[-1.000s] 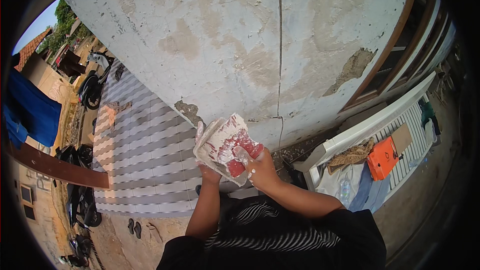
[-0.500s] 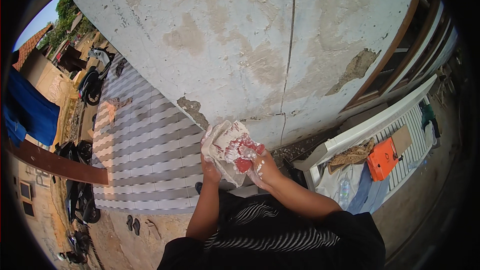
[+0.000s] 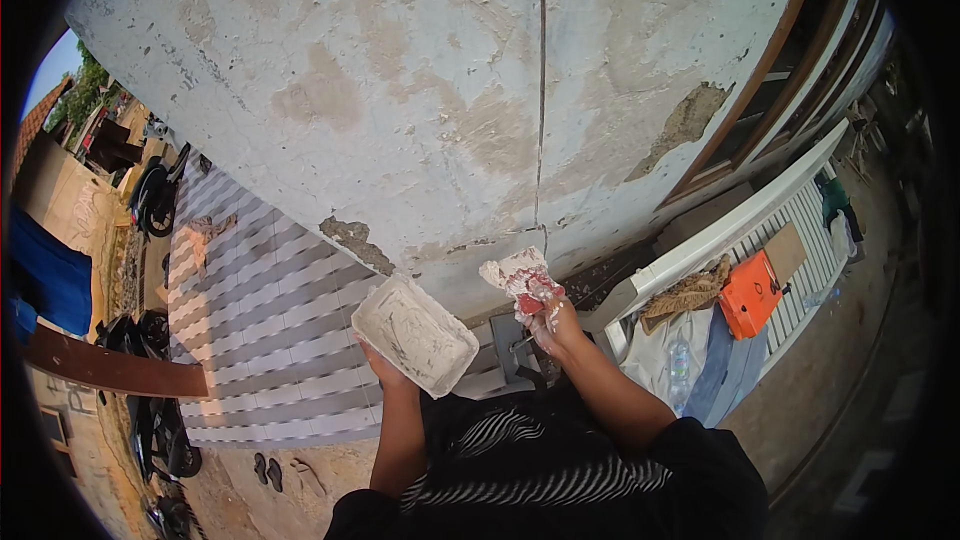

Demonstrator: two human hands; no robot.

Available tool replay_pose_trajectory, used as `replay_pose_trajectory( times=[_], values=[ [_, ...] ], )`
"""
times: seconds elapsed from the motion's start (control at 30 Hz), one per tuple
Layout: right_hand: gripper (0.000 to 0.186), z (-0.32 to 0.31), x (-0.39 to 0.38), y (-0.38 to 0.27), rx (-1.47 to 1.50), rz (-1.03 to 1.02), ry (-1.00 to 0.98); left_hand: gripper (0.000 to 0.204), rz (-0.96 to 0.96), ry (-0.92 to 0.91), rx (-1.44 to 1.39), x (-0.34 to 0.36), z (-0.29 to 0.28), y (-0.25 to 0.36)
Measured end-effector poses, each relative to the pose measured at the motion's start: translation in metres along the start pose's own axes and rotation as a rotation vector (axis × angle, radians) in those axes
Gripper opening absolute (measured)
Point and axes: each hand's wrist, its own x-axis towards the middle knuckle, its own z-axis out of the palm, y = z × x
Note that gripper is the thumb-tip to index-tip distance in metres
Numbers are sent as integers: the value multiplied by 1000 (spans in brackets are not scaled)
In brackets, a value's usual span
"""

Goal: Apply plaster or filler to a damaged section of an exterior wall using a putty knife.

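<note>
Before the patchy wall (image 3: 430, 70), I see the left hand (image 3: 381, 364) with fingers holding a tray (image 3: 415, 335) and the right hand (image 3: 556, 320) gripping a paste-laden scraper (image 3: 533, 292), loading seemingly done, the next move calling for steadiness.

Pale tray (image 3: 415, 333) in the left hand (image 3: 380, 368), caked red spreader (image 3: 535, 287) in the right hand (image 3: 556, 324).
From my remote seat I see them held apart before a patchy wall (image 3: 440, 140); at right, an orange box (image 3: 750, 297) lies on a white slatted bench (image 3: 700, 241).
</note>
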Motion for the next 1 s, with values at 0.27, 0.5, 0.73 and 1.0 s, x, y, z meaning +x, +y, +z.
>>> replay_pose_trajectory(
  times=[0.27, 0.5, 0.73, 1.0],
  values=[
    [18, -77, 25, -36, 84, -376, 206, 73, -58, -45, -157, -7, 1, 6],
    [13, -94, 77, -60, -201, -447, 468, 68, -48, -19, -64, -12, 16, 4],
    [13, -79, 116, -72, -346, -391, 428, 68, -35, -17, -50, -18, 24, 5],
    [13, -50, 111, -101, -116, -405, 309, 66, -12, -2, 21, -19, 14, 7]
  ],
)
